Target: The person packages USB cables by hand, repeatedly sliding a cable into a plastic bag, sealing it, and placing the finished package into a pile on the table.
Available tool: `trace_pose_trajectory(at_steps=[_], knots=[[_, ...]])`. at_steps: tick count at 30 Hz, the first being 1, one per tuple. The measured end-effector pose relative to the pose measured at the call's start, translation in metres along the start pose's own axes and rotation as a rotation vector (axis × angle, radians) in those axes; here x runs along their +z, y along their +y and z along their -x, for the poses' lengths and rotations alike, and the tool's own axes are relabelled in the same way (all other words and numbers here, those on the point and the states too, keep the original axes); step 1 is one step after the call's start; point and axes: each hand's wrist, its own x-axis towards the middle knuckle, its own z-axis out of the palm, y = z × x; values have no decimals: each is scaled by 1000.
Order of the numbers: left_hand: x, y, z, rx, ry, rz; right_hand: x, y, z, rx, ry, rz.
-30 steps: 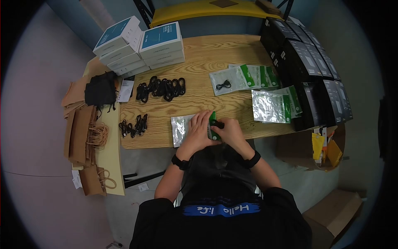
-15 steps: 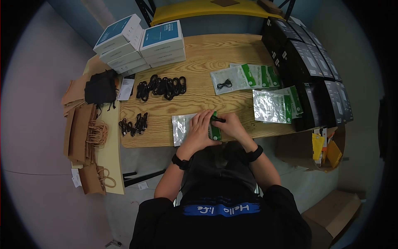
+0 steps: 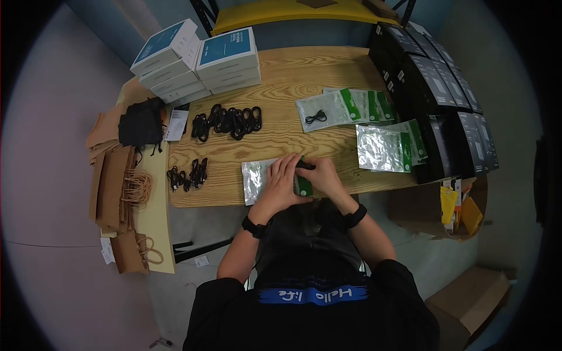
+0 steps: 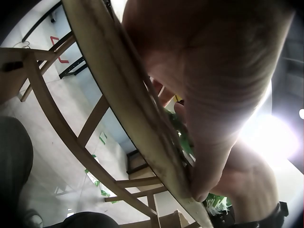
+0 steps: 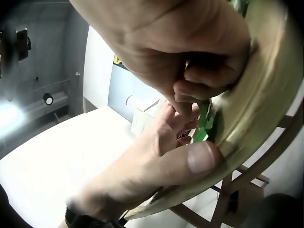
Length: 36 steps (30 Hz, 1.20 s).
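Note:
Near the table's front edge in the head view lies a silver pouch (image 3: 253, 180) with a green end (image 3: 304, 187). My left hand (image 3: 281, 188) rests across it with extended fingers, its thumb by the lower edge. Beside the green end, my right hand (image 3: 326, 178) pinches a small black cable (image 3: 305, 165), mostly covered by its fingers. In the right wrist view the curled fingers of my right hand (image 5: 190, 42) are above the green part (image 5: 203, 124), opposite my left thumb. My left hand (image 4: 209, 85) hides most of the pouch in the left wrist view.
Black cables (image 3: 227, 123) and smaller ones (image 3: 188, 175) lie left. Green-ended pouches (image 3: 383, 149) lie right, one with a cable (image 3: 316, 116) on top. White boxes (image 3: 227, 58) stand back left, black boxes (image 3: 430, 88) right. Paper bags (image 3: 114, 190) occupy the side table.
My right hand has shifted slightly with the black cable around the pouch's green end. My left hand has stayed on the pouch.

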Motion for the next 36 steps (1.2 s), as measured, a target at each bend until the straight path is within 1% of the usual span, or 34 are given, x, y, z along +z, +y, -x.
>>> trace_pose_trajectory(at_steps=[4, 6, 7, 9, 10, 12, 13, 15, 16, 17, 18, 19, 21, 22, 24, 25, 27, 28, 30, 31, 33, 34, 36], knots=[[0, -1, 1, 6, 0, 3, 2, -4, -2, 62, 13, 85], [0, 0, 1, 6, 3, 0, -1, -3, -6, 40, -67, 130], [0, -1, 1, 6, 7, -1, -5, -5, -7, 39, -68, 130], [0, -1, 1, 13, 13, 3, -16, -13, -6, 244, -423, 142], [0, -2, 1, 22, 17, 8, -20, -13, -4, 243, -422, 142], [0, -4, 0, 28, 21, 22, -27, -17, 2, 101, -565, 196], [1, -4, 0, 32, 25, 38, -33, -22, 4, 100, -566, 199], [-1, -6, 1, 29, 29, 79, -44, -33, 11, 233, -699, 147], [-2, -5, 1, 26, 31, 119, -41, -24, 14, 232, -701, 150], [-3, -5, 1, 25, 33, 120, -35, -10, 20, 63, -543, -70], [-3, -4, 1, 22, 28, 100, -33, -7, 23, -103, -377, -286], [-3, -3, 1, 20, 21, 80, -35, -4, 24, -103, -378, -285], [-3, -3, 1, 24, 30, 90, -40, -7, 26, 18, -104, -158], [-3, -3, 1, 29, 39, 99, -42, -13, 29, 19, -101, -160], [-3, -4, 1, 27, 30, 91, -43, -27, 31, -46, -42, 49], [-3, -3, 1, 22, 24, 82, -40, -29, 31, -45, -36, 48], [-5, -2, 1, 23, 20, 86, -34, -31, 30, -184, 194, 64], [-6, -2, 1, 17, 21, 91, -35, -30, 28, -188, 196, 62], [-4, -2, 2, 24, 41, 91, -35, -27, 27, -145, 44, 128], [-3, -3, 2, 32, 57, 95, -33, -27, 27, -146, 45, 125], [0, -8, 2, 51, 76, 102, -28, -28, 26, -160, -86, 12], [1, -9, 1, 66, 96, 113, -27, -26, 26, -160, -80, 11], [0, -8, 2, 54, 89, 143, -24, -25, 26, -159, -15, -187]])
